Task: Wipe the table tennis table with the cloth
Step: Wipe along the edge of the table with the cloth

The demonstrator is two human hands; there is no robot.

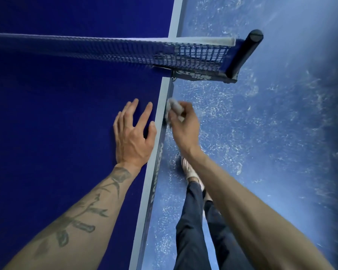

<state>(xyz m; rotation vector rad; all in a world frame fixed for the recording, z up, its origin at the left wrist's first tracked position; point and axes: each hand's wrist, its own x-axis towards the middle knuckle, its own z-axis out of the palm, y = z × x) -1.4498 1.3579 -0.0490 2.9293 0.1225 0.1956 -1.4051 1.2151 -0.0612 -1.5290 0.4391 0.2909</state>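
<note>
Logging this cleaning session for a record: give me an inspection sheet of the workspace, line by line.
Surface: blue table tennis table, net stretched across it.
Job's things: pale cloth bunched against the table's side edge.
Clutter: nothing seen.
Grips: left hand flat on the tabletop, fingers spread; right hand holds the cloth.
Cables: nothing seen.
Surroundings: speckled blue floor, net post, the person's legs and shoe.

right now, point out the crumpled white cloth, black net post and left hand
crumpled white cloth (173, 105): head view, top fold
black net post (245, 53): head view, mid shaft
left hand (133, 139): head view, its back
</note>
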